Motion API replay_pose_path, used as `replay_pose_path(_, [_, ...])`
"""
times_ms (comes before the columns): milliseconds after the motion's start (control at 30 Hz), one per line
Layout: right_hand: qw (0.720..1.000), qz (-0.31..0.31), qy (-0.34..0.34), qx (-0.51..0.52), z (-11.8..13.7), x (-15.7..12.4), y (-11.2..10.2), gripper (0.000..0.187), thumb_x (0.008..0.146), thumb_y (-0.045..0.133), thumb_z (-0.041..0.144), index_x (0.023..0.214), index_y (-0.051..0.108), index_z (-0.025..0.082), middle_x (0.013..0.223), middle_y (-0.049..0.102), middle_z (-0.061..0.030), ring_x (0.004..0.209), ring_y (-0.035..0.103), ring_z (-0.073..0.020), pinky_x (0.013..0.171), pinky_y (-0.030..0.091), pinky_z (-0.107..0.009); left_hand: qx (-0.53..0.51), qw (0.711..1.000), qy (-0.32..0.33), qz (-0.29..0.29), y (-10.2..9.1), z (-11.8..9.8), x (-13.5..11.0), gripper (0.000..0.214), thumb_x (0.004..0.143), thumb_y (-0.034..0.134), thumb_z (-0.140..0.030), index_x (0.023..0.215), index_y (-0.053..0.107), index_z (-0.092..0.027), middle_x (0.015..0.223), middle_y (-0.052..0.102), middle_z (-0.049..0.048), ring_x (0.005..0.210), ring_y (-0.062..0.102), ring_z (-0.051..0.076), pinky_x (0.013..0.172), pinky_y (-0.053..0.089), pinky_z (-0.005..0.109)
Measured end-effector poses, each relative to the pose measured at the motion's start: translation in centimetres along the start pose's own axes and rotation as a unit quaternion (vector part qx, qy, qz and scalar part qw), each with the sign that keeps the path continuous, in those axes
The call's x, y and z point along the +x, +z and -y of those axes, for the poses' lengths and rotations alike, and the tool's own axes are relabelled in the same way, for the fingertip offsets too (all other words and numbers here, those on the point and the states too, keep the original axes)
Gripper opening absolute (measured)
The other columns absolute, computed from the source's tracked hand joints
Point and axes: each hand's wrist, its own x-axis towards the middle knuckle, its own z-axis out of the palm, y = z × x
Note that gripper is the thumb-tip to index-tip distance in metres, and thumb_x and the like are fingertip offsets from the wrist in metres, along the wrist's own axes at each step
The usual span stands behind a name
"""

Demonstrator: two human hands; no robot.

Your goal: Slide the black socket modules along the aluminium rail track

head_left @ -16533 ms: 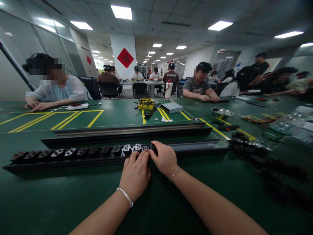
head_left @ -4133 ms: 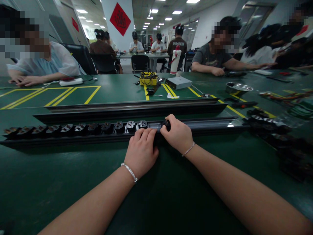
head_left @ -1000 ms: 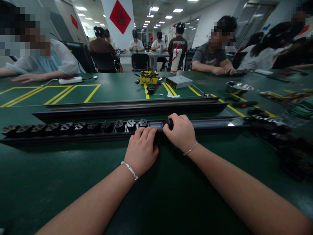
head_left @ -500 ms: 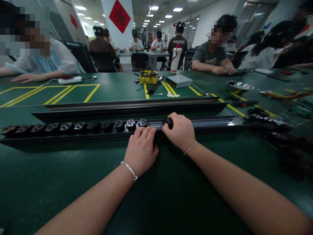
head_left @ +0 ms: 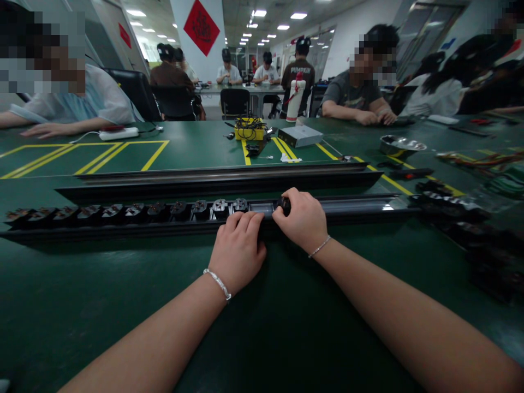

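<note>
A long black channel-shaped rail (head_left: 356, 212) lies across the green table in front of me. Several black socket modules with metal contacts (head_left: 178, 209) sit in a row along its left part. My left hand (head_left: 239, 243) is closed over the near edge of the rail, its fingertips just right of the last module in the row. A small round black socket module (head_left: 284, 206) is pinched between the thumb and fingers of my right hand (head_left: 303, 221), at the rail a short way right of my left hand. My right fingers partly hide this piece.
Behind the rail lie more long black profiles (head_left: 221, 180). At the right is a heap of black parts (head_left: 454, 218), with a metal bowl (head_left: 403, 144) and wires (head_left: 483, 158) beyond. A yellow box with cables (head_left: 249, 130) and a grey box (head_left: 300, 136) stand farther back. Co-workers sit around.
Both hands keep almost the same place and grip. The whole view has shifted only very slightly.
</note>
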Motion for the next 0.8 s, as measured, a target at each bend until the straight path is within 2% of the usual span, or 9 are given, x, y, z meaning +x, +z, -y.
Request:
replay_pose_path(433, [1.0,-0.008,-0.002,0.007,-0.12,0.0,0.11,0.017,0.072,0.045,0.028,0.085,0.049,0.018,0.079,0.058,-0.0066,0.078,0.05,-0.0208,0.069,0.037,-0.03,-0.004,1.0,0.003,-0.001,0.03,0.03,0.01,0.049,0.075,0.048,-0.024,0.123,0.039,-0.022,0.123,0.05,0.0036,0.113,0.037,0.024,0.089,0.038,0.039])
replay_pose_path(800, [1.0,0.012,-0.008,0.009,-0.11,0.07,-0.13,0.018,0.074,0.043,0.026,0.088,0.049,0.018,0.08,0.058,-0.0078,0.079,0.05,-0.0212,0.068,0.037,-0.03,-0.007,1.0,0.004,0.003,-0.18,0.0,0.01,0.049,0.075,0.048,-0.023,0.123,0.039,-0.022,0.123,0.05,0.0043,0.113,0.038,0.024,0.09,0.038,0.04])
